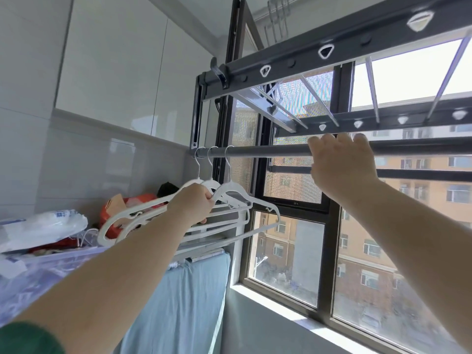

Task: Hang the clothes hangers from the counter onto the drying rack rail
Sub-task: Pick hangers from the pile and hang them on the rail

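Note:
Three white plastic hangers (231, 191) hang by their metal hooks at the left end of the grey round rail (268, 151) of the drying rack. My left hand (191, 204) grips the shoulders of the hangers just below the hooks. My right hand (342, 164) is curled over the same rail further right, fingers wrapped over its top. The dark upper bar of the rack (332, 51), with its white-rimmed holes, runs overhead.
The window frame (329, 226) and sill stand right behind the rail. A light blue cloth (184, 297) hangs on a lower white rack. The counter at left holds a white plastic bag (43, 227), an orange bag (115, 210) and clutter.

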Demonstrator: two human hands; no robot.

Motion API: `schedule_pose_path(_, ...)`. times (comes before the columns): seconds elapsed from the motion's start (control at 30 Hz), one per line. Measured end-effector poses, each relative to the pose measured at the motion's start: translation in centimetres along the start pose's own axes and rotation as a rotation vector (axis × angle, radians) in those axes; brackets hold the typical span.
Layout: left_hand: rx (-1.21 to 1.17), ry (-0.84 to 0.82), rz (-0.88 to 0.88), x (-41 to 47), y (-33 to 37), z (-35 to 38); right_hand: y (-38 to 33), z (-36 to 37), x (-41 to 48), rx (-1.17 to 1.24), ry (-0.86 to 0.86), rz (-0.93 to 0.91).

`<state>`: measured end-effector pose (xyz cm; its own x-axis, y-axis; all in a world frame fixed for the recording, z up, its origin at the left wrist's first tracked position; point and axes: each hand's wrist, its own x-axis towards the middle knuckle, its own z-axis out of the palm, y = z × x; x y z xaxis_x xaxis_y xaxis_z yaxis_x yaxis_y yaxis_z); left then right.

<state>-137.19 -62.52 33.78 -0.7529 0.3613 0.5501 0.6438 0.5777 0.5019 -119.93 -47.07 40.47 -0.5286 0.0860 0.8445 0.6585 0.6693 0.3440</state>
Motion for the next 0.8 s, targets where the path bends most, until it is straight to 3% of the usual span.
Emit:
schedule_pose_path(0.23, 0.215, 0.137, 0.007, -1.1, -0.2, -1.0, 0.1, -0.5, -1.2, 0.021, 0.055, -0.005)
schedule_pose_path(0.5, 0.136, 0.172, -0.002, -2.4, -1.0, -1.0, 0.1, -0.3, -4.5, 0.159, 0.171, -0.012)
schedule_pose_path(0.8, 0.138, 0.344, 0.230, -7.1, 0.0, -2.6, 3.3, -1.9, -8.5, 0.183, 0.150, 0.001)
